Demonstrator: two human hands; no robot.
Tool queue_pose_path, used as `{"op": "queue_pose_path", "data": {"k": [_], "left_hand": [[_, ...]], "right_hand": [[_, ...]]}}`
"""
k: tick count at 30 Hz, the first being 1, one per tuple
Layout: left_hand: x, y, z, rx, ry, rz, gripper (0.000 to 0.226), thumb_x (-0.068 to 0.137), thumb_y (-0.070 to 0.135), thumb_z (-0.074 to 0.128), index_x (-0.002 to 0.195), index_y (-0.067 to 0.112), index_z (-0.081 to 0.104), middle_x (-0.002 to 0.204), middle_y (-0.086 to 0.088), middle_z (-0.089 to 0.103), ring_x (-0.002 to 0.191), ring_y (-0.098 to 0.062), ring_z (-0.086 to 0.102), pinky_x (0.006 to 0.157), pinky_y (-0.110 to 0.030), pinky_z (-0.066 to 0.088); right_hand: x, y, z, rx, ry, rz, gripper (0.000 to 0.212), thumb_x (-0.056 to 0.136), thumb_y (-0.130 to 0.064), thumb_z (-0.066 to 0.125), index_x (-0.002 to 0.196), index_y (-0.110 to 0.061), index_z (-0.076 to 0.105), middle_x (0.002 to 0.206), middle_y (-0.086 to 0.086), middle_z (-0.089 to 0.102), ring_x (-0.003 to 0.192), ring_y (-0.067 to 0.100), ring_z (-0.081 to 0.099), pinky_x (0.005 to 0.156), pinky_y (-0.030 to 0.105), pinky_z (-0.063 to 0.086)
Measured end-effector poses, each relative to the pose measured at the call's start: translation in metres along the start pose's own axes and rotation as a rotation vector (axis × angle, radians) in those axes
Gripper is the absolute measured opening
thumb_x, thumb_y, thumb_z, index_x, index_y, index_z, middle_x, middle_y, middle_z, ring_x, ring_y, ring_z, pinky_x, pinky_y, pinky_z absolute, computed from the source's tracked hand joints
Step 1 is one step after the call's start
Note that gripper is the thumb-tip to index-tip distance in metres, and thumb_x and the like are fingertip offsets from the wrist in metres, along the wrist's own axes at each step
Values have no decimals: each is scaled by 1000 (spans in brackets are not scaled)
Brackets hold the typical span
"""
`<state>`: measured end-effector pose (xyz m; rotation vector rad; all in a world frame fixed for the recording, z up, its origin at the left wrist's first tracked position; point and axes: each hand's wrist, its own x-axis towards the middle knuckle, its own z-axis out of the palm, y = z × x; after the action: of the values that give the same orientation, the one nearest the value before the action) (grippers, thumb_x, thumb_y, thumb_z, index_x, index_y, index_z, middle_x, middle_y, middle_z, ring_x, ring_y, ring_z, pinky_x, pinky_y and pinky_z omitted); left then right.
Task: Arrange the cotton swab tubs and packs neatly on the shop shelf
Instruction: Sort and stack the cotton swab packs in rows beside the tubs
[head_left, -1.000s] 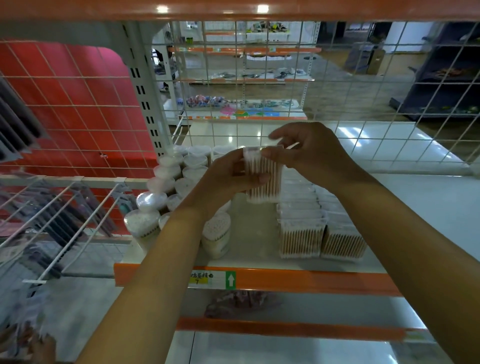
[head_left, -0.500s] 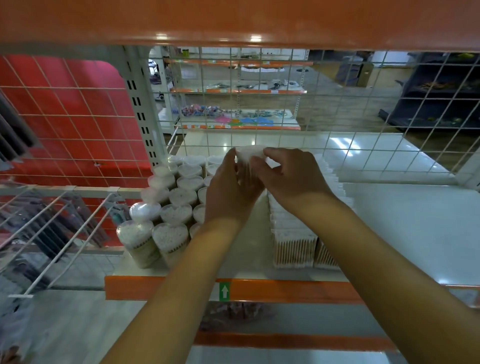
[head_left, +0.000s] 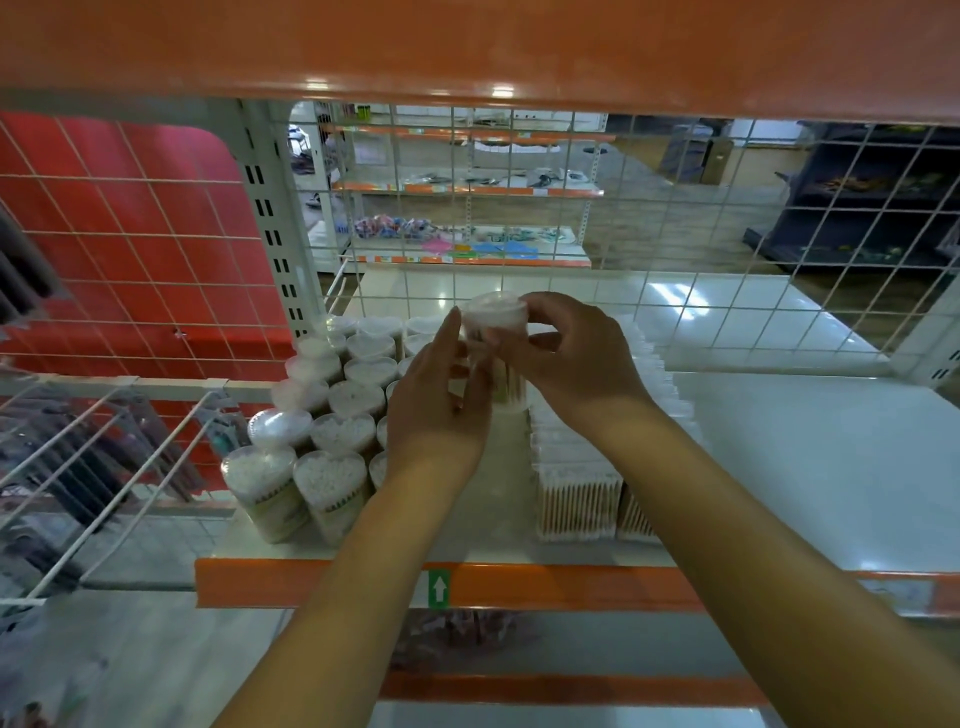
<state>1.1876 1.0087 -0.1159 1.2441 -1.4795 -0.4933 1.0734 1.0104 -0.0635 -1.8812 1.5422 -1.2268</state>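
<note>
- While I hold one clear tub (head_left: 496, 332) of cotton swabs upright above the shelf (head_left: 810, 467), my right hand (head_left: 571, 358) curls over its lid and my left hand (head_left: 439, 410) lies against its side with the fingers nearly straight.
- Rows of matching tubs (head_left: 332, 415), each packed with white swab heads, stand at the shelf's left end; flat packs (head_left: 579, 504) of wooden-stemmed swabs stand in rows just right of my hands.
- My hands hide most of the held tub's body and the tubs nearest them; I cannot tell how firm my left grip is.
- Its green label is too blurred to read.
- Half a second ago both hands sat lower and closer together, covering the tub; now its lid shows clear above my fingers, and the camera has dipped under the orange shelf edge (head_left: 467, 47) above.
</note>
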Motion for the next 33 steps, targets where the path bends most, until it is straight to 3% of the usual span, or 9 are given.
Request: {"op": "queue_pose_path", "data": {"k": [4,6,10,14,18,22,25,29,33], "left_hand": [[-6,-2,-4,2,46,79,50,87,28,41,136,23,45,116,-9,63,96,-27,63,83,-46,52],[-9,0,-6,-26,72,114,46,86,27,39,131,28,46,114,-11,64,98,-26,62,85,-39,52],[-6,0,-9,-193,62,51,28,90,25,53,116,33,50,98,12,62,84,8,58,71,-11,49],[4,-2,-15,-429,-58,-154,32,86,18,64,115,26,52,94,10,61,88,-4,61,65,-19,55],[14,-6,-21,-381,-261,-101,71,59,49,70,121,18,55,107,1,65,98,-11,64,74,-26,55],[14,-8,-25,-366,-343,-72,54,50,46,71,100,34,60,96,8,68,93,-13,66,75,-27,55],[12,-9,-26,-337,-336,-71,53,50,46,72,100,36,60,99,6,69,95,-14,66,79,-30,56],[9,-6,-26,-184,-251,-35,47,62,33,80,101,36,56,91,20,62,82,12,59,66,-7,47],[6,-9,-24,-127,-181,-1,48,71,17,78,93,48,49,84,27,58,79,19,54,62,-3,43]], "right_hand": [[1,1,0,47,49,-3,35,80,-31,69,108,-12,64,106,-1,66,91,13,63,80,26,52],[1,2,0,62,51,-6,31,81,-28,69,107,-12,64,105,-2,66,91,12,63,79,23,52],[1,5,-3,131,11,15,22,82,-19,67,104,-14,64,99,-5,65,92,12,62,83,27,52],[0,9,-9,253,-55,15,17,83,-11,65,96,-21,61,91,-11,64,91,9,62,81,26,53],[-3,10,-12,457,-159,44,24,83,-3,62,93,-25,63,88,-7,67,81,6,65,73,19,54],[-4,12,-11,511,-234,35,33,84,4,59,103,-23,62,92,-2,68,80,1,65,73,15,52],[-6,11,-10,480,-232,62,38,84,2,60,115,-18,58,103,5,66,91,7,64,85,21,52],[-7,4,-10,229,-117,7,47,81,-13,69,124,-22,55,108,-7,61,94,4,61,86,19,51],[-8,-9,-10,-19,-184,-103,52,78,-32,71,126,-32,52,118,-13,54,104,4,52,86,18,45]]}}
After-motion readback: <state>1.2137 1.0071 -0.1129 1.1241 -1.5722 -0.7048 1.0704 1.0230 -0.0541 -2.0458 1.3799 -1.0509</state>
